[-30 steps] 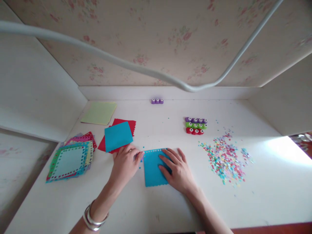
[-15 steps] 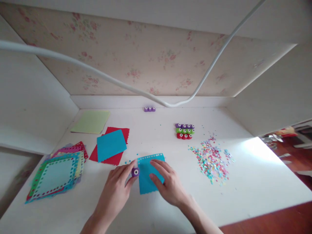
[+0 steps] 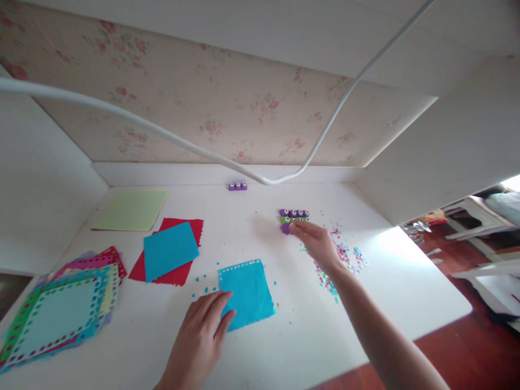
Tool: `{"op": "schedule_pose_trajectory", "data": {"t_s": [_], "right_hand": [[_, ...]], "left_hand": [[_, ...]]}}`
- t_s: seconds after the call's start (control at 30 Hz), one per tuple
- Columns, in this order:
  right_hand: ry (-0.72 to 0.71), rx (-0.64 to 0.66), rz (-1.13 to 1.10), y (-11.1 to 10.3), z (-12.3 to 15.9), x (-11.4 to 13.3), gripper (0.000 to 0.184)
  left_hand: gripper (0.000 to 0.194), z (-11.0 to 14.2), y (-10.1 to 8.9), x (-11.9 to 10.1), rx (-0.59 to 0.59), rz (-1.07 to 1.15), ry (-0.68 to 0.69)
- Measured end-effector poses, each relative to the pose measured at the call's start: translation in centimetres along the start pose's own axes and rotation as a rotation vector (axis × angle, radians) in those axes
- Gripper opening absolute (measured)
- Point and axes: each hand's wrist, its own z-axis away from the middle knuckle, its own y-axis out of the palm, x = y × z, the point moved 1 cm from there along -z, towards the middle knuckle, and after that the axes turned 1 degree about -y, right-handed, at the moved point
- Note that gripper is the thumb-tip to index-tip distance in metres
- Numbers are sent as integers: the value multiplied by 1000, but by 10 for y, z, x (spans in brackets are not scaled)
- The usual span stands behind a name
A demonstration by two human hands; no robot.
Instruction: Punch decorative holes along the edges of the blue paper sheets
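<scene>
Confetti lies partly behind the right forearm; right hand pinches a purple punch near green punches; left hand, half-open, empty, overlaps the blue sheet.

A white table bears coloured paper sheets, small punches and scattered confetti.

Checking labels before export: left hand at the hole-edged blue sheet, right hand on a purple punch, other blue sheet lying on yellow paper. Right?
Not yellow: the head view shows the other blue sheet lying on red paper. Left hand at the hole-edged blue sheet, right hand on a purple punch.
</scene>
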Motion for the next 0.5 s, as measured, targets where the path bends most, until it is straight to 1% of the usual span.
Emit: {"op": "schedule_pose_trajectory", "data": {"t_s": [0.03,0.07,0.13,0.2,0.3,0.5], "right_hand": [[73,-110,81,-13,-22,-12,39],[154,-181,190,-25,-44,-23,42],[214,-227,281,-42,-80,-41,45],[259,-243,354,-52,-104,-53,44],[304,-222,455,-53,-123,-65,39],[351,-133,644,-41,-134,-77,33]], "left_hand": [[30,3,2,1,3,-2,-1],[28,6,4,2,1,-3,-3],[25,12,8,3,-10,-11,3],[23,16,11,4,-25,-25,25],[22,20,14,6,-28,-37,58],[23,18,14,9,11,-35,75]]}}
